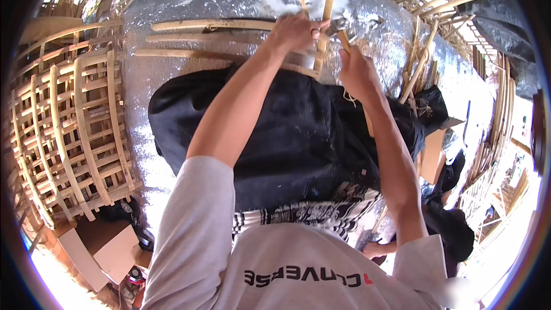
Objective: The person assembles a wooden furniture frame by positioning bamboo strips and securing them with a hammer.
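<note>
My right hand (359, 72) grips the wooden handle of a hammer, whose metal head (338, 24) is beside an upright bamboo strip (329, 0). At that strip my left hand (294, 33) is closed, its fingertips against the crossing with a long sideways bamboo strip (212, 24). A short stick end (302, 3) rises just above the left hand. Whether a nail is between those fingers is hidden. More sideways strips (189, 54) run below, toward the foot of the upright one. Black cloth (287, 138) covers my lap.
A bamboo lattice panel (72, 138) stands at the left, above an open cardboard box (109, 252). Shiny silver sheeting (172, 6) lies under the strips. Bamboo poles (422, 60) lean at the right. Another person's hand (379, 250) shows at lower right, near dark clothing.
</note>
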The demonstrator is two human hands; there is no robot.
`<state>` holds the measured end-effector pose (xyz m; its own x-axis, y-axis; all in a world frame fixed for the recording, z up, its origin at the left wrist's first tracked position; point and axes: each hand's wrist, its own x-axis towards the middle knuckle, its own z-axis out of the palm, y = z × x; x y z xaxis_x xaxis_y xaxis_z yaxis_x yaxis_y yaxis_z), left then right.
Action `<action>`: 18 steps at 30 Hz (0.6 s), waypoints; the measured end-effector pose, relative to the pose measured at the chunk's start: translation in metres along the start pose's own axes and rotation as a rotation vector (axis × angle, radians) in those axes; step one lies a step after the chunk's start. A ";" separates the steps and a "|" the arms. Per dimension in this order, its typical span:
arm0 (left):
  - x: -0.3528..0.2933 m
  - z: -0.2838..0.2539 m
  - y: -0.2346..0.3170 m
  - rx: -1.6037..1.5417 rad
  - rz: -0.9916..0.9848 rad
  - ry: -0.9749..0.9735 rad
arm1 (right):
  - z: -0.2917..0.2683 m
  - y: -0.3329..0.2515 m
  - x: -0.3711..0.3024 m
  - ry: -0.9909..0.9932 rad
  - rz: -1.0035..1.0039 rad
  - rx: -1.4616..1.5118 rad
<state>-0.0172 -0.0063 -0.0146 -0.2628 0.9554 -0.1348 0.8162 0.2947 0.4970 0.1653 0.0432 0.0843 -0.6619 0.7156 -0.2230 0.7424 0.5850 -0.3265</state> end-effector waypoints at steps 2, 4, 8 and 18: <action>-0.002 -0.007 -0.004 0.002 -0.006 -0.054 | -0.020 -0.010 0.001 0.134 -0.044 0.169; -0.002 -0.019 0.008 0.041 -0.065 -0.114 | -0.032 -0.015 -0.004 0.349 -0.089 0.178; 0.000 -0.009 0.011 -0.046 -0.056 -0.125 | 0.000 0.008 -0.008 -0.074 0.028 -0.006; -0.006 -0.003 -0.001 0.045 0.056 0.030 | 0.009 0.017 -0.004 0.040 -0.133 0.039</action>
<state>-0.0180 -0.0123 -0.0122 -0.2310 0.9695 -0.0815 0.8522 0.2420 0.4640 0.1800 0.0466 0.0714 -0.7489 0.6481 -0.1386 0.6435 0.6610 -0.3859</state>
